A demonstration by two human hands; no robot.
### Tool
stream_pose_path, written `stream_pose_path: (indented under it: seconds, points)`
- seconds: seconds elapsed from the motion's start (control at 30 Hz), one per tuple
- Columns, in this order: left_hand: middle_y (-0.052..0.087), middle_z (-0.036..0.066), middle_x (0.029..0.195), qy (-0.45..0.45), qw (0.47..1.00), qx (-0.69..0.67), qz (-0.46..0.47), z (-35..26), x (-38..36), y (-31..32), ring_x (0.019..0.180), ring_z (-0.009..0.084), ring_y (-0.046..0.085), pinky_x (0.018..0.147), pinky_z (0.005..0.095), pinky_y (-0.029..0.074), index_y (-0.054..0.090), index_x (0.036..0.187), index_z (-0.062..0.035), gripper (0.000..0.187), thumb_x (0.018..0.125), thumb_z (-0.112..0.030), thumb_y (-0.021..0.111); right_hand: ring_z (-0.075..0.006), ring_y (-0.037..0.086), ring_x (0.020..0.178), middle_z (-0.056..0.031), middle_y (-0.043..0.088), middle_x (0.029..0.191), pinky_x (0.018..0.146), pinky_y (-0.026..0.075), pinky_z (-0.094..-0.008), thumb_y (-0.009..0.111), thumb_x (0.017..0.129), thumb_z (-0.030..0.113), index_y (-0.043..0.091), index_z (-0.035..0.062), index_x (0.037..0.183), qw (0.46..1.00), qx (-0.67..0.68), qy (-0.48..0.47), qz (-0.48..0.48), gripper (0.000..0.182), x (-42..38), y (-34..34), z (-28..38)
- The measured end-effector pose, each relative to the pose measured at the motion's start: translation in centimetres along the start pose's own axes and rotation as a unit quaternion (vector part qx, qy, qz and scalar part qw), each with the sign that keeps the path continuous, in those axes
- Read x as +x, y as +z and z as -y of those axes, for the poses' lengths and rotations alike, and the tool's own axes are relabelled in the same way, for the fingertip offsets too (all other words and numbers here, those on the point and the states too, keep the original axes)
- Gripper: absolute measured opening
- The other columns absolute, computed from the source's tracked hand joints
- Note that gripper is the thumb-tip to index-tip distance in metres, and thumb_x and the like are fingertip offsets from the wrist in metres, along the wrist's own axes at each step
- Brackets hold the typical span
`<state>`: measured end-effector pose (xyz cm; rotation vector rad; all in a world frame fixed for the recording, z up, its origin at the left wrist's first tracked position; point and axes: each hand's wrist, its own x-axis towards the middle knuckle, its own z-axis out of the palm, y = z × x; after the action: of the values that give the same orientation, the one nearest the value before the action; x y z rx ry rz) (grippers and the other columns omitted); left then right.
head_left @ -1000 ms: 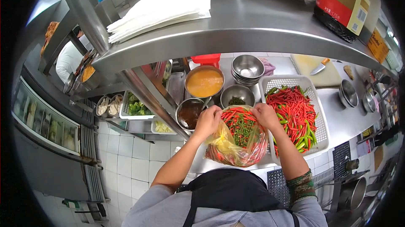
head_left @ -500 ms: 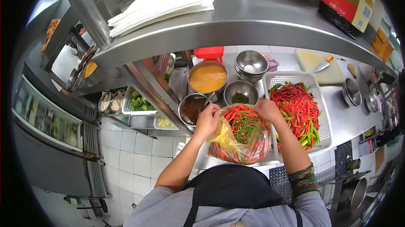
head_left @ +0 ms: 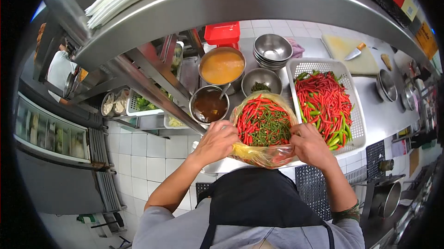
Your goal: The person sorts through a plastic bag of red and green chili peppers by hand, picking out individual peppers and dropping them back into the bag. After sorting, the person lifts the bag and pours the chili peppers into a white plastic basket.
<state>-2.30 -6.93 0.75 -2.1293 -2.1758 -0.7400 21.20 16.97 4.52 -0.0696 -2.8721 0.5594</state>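
Observation:
A clear and yellow plastic bag point(head_left: 264, 156) stands wide open at the counter's front edge, full of red chilies point(head_left: 252, 115) with green stems. My left hand point(head_left: 216, 141) grips its left rim with bent fingers. On the right rim, my right hand point(head_left: 309, 143) pinches the plastic. Just right of the bag is a white perforated basket point(head_left: 357, 124) of red and green chilies point(head_left: 323, 105). Behind the bag sits a steel bowl point(head_left: 273, 78) with small green pieces in it.
Left of the bowl are a pot of orange liquid point(head_left: 223, 68) and a pot of dark sauce point(head_left: 209, 105) with a ladle. Stacked bowls point(head_left: 273, 47) stand behind. A knife point(head_left: 355, 52) lies on a cutting board point(head_left: 344, 64). A steel shelf point(head_left: 208, 3) crosses overhead.
The bag's mouth is spread wider, showing more chilies. Both hands have come lower and nearer the body, holding the rim at the sides. The view has tilted, shifting the counter items upward.

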Motion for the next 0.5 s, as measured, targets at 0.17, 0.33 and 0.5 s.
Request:
stream_pose_path:
  seconds: [0.17, 0.33, 0.5]
  points:
    - [0.064, 0.003, 0.106, -0.032, 0.999, -0.020, -0.027, -0.5, -2.2, 1.2, 0.105, 0.0280, 0.053, 0.092, 0.0423, 0.042, 0.067, 0.091, -0.0102, 0.021, 0.071, -0.005, 0.067, -0.0350, 0.057, 0.088, -0.0146, 0.057, 0.095, 0.077, 0.048, -0.0430, 0.067, 0.073, -0.001, 0.059, 0.0020, 0.087, 0.985, 0.042, 0.108, -0.126, 0.016, -3.7, 4.0, 0.3]
    - [0.062, 0.005, 0.111, -0.052, 0.997, -0.053, -0.033, -3.4, -1.8, -1.2, 0.110, 0.0275, 0.051, 0.097, 0.0447, 0.039, 0.069, 0.105, -0.0110, 0.031, 0.075, -0.015, 0.073, -0.0340, 0.059, 0.095, -0.0157, 0.058, 0.097, 0.083, 0.049, -0.0390, 0.068, 0.078, -0.001, 0.060, -0.0002, 0.092, 0.960, 0.147, 0.188, -0.143, 0.016, -5.2, 4.6, 1.3]
    - [0.060, 0.005, 0.102, 0.038, 0.996, -0.075, -0.003, -6.3, 2.1, -0.2, 0.107, 0.0251, 0.052, 0.096, 0.0442, 0.038, 0.066, 0.110, -0.0094, 0.038, 0.074, -0.018, 0.075, -0.0222, 0.062, 0.081, -0.0136, 0.063, 0.088, 0.072, 0.050, -0.0321, 0.069, 0.086, 0.007, 0.061, -0.0020, 0.093, 0.869, 0.307, 0.336, -0.194, 0.014, -5.0, 4.9, 2.0]
